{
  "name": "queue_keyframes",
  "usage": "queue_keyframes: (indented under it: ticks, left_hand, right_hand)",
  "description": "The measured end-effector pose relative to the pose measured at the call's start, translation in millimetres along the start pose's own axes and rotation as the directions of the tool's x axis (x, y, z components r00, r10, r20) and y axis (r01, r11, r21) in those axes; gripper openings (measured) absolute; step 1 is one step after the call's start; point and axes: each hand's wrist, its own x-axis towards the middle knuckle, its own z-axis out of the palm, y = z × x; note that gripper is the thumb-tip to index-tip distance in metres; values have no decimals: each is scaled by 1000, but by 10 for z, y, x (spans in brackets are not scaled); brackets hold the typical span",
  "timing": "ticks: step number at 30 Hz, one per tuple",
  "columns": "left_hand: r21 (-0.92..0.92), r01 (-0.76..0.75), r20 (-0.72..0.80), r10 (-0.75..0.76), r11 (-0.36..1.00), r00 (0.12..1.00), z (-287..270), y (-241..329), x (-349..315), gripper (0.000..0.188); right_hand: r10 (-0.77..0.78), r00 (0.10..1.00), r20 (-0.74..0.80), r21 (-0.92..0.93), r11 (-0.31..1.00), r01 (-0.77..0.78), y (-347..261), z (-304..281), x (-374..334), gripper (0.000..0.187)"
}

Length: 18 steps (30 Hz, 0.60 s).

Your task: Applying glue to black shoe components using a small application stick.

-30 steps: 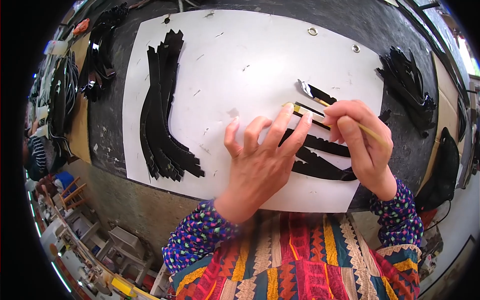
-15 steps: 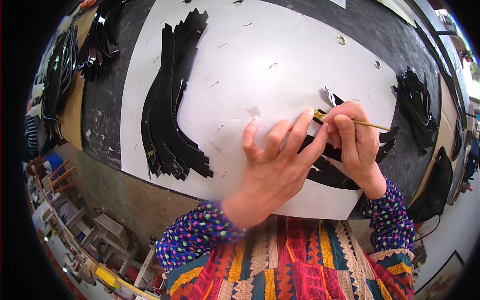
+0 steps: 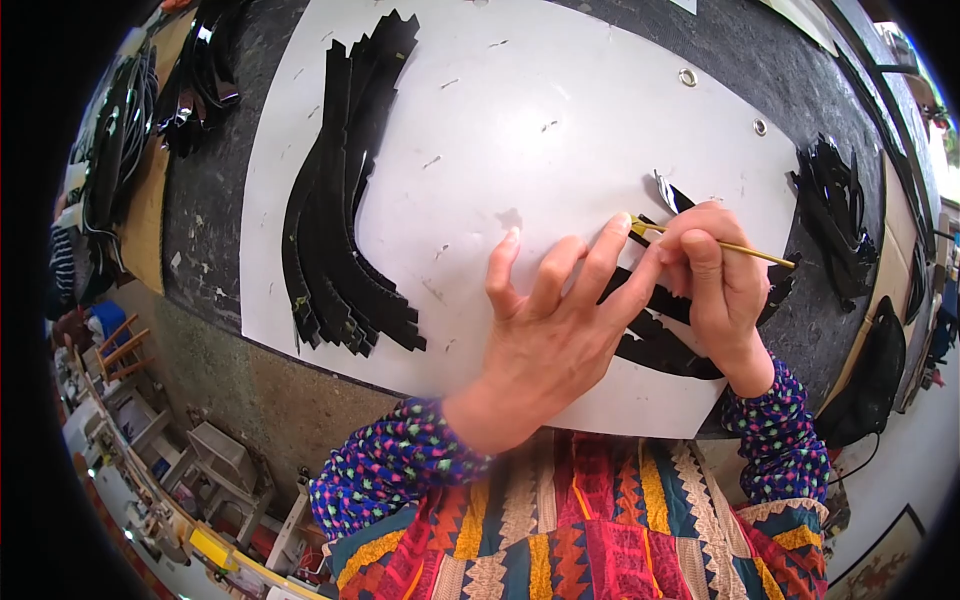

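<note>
My right hand [image 3: 728,285] pinches a thin golden stick [image 3: 738,248] with a wider yellowish tip, like a small brush or spatula. Its tip rests at the end of a black strip, right beside my left index fingertip. My left hand [image 3: 560,325] lies with its fingers spread, pressing on the strips and the white sheet [image 3: 480,110]. Under and between both hands are curved black strips [image 3: 665,350] with notched ends, partly hidden by the hands. Another strip with a shiny end [image 3: 667,190] pokes out above my right hand.
At the left of the sheet lies a fanned stack of black curved strips [image 3: 335,200]. Glossy black pieces [image 3: 838,215] lie at the right, and more strips [image 3: 205,70] sit at the far left. Two metal eyelets [image 3: 687,77] pierce the sheet. The dark tabletop [image 3: 205,265] shows around it.
The golden stick has shifted slightly, its back end now farther right and a little lower. My left hand stays nearly in place.
</note>
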Motion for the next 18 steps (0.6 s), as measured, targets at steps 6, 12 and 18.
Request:
queue_keyframes:
  ticks: [6,12,18]
  left_hand:
    - [3,1,6,-1,1000,1000,4,1,12,49]
    - [-24,-2,10,2,1000,1000,-10,-7,2,49]
    - [-14,-13,-49,13,1000,999,33,-48,38,49]
  right_hand:
    - [-17,1000,-24,-122,992,14,23,33,17,16]
    - [-47,997,69,-107,993,54,35,-16,34,15]
    - [32,991,-130,-1,999,-32,-104,-69,-77,15]
